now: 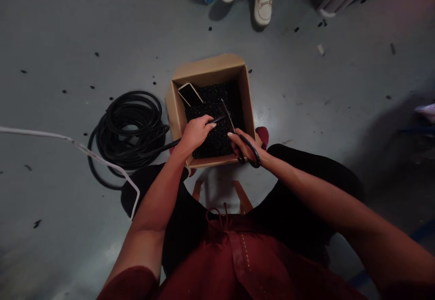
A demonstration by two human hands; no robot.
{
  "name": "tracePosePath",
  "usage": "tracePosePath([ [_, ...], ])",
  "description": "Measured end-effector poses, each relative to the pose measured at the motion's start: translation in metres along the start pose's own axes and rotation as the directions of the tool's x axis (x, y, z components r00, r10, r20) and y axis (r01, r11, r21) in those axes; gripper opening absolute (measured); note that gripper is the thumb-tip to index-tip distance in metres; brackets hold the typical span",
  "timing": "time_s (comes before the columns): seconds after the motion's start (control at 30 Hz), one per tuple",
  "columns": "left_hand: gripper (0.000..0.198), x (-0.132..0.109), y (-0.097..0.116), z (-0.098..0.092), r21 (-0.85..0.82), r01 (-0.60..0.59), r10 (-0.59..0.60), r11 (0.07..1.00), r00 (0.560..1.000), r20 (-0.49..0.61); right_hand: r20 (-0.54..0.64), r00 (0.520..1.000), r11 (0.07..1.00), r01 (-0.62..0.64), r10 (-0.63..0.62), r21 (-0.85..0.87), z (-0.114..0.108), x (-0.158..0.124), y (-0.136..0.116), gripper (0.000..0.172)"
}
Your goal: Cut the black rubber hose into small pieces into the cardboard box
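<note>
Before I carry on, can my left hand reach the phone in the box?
Probably yes: the left hand sits near the phone, with only black pieces between, though it grips a black cable.

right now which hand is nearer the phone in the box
Left. Your left hand, gripping black tubing, sits just toward you from the phone. Your right hand, on the scissors, is farther off, across the cardboard box at its near edge.

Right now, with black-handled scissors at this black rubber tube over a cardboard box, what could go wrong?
The black-handled scissors in the right hand sit near the left hand on the tube, so a slip might nick it. The white-edged phone in the box could get scratched by black pieces.
</note>
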State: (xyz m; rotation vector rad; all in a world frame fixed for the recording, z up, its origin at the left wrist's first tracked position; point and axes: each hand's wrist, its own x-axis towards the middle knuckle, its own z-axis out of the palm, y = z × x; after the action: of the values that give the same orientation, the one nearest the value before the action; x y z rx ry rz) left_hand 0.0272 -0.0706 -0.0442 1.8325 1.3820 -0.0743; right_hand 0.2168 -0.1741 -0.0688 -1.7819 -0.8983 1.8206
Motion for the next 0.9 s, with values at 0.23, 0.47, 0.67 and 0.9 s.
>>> tracePosePath([
  [0.23,0.035,0.001,0.000,0.001,0.094,0.001,-0.005,0.996,0.999,0.042,0.009,1.000,0.998,-0.027,0.027,-0.049,0.001,-0.001,0.003,0.041],
  [0.47,0.036,0.000,0.001,0.003,0.216,-0.003,-0.025,0.976,0.991,0.130,0.012,1.000,0.993,-0.016,0.017,-0.115,0.004,0.000,0.014,0.034],
  [0.67,0.035,0.000,-0.003,0.005,0.313,0.013,-0.046,0.950,0.994,0.100,-0.005,0.997,0.996,-0.079,0.079,-0.039,0.009,0.003,0.022,0.030],
  [0.9,0.030,0.003,-0.010,0.005,0.190,-0.010,0.007,0.982,1.000,0.015,0.086,0.970,0.969,-0.234,0.227,0.082,0.014,0.000,0.020,0.039],
])
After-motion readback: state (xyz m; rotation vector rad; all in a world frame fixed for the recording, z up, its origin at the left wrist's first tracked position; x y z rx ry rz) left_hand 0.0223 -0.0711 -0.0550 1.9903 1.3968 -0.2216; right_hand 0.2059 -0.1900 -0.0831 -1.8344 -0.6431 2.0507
